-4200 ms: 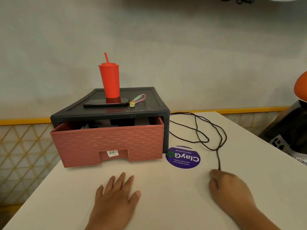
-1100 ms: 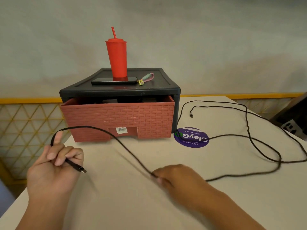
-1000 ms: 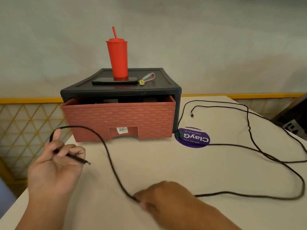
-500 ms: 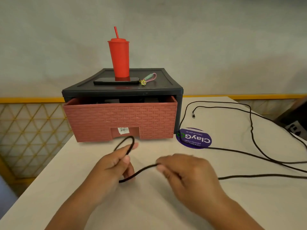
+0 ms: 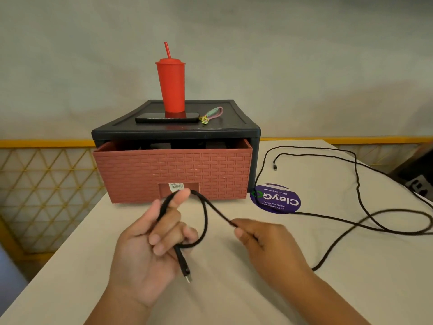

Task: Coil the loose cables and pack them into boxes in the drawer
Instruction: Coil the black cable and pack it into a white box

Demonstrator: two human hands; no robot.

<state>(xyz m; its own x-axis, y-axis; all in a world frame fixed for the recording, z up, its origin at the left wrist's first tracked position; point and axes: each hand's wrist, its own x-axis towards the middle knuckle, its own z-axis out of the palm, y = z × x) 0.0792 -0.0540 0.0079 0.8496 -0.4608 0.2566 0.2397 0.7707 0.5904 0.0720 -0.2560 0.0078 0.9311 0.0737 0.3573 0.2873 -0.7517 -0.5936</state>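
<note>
Your cable is thin, black, braided-looking, mostly uncoiled. One end is looped once around your left hand, the loop rising over the raised index finger and back down, with the plug hanging below the palm. Your right hand pinches the run just beside the loop. From there the cable trails in loose curves across the table toward its right edge and back; the free end plug lies near the far right part of the table. The pink woven-pattern drawer sits slightly pulled out of its black case; dark items inside, can't tell which.
</note>
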